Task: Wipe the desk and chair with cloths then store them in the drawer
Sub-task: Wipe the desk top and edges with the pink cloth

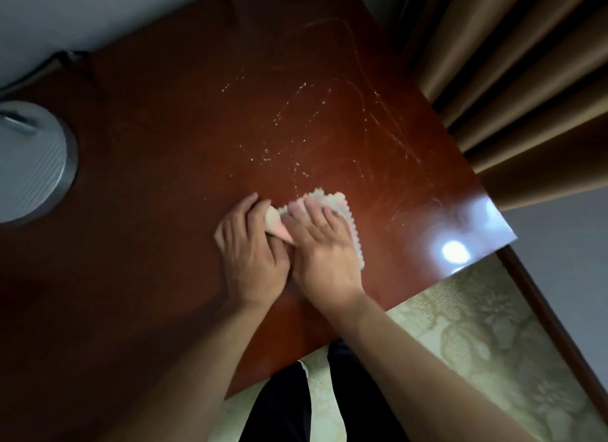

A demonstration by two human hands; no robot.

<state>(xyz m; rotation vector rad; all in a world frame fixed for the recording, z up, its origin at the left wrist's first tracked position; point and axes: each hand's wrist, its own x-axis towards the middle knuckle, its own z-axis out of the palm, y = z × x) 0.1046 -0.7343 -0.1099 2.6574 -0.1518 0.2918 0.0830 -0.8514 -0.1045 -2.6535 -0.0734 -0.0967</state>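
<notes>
Where the reddish-brown table shows pale streaks and specks, a light cloth with a scalloped edge lies flat beneath the right hand, whose straight fingers press it down; its far and right edges stick out past the fingertips. The left hand sits just beside the right, touching it, fingers curled around a bunched end of the cloth. A round grey lamp base stands well apart at the left. No writing can be read anywhere.
</notes>
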